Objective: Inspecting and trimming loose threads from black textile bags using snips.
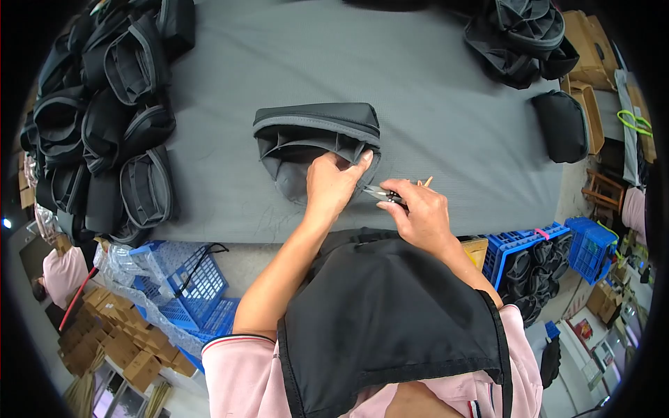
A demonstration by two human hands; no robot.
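At the person's eleven o'clock on the grey table (pixel 460 90), the black pouch (pixel 300 148) gapes open; the left hand (pixel 331 182) pinches its edge at four o'clock, the right hand's (pixel 421 212) grip clasps small snips (pixel 390 196)

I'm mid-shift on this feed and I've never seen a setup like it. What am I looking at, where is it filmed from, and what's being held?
There is no robot here: these are a person's two bare hands. The single picture comes from a wide fisheye camera on their head, looking down, so edges curve and the person's black apron fills the bottom. Picture left is their left.

The left hand holds an open black zippered pouch near its right end. The right hand holds small thread snips, blades pointing toward the pouch.

On the grey-covered table, more black pouches are piled at left and far right, with one single pouch near the right edge.
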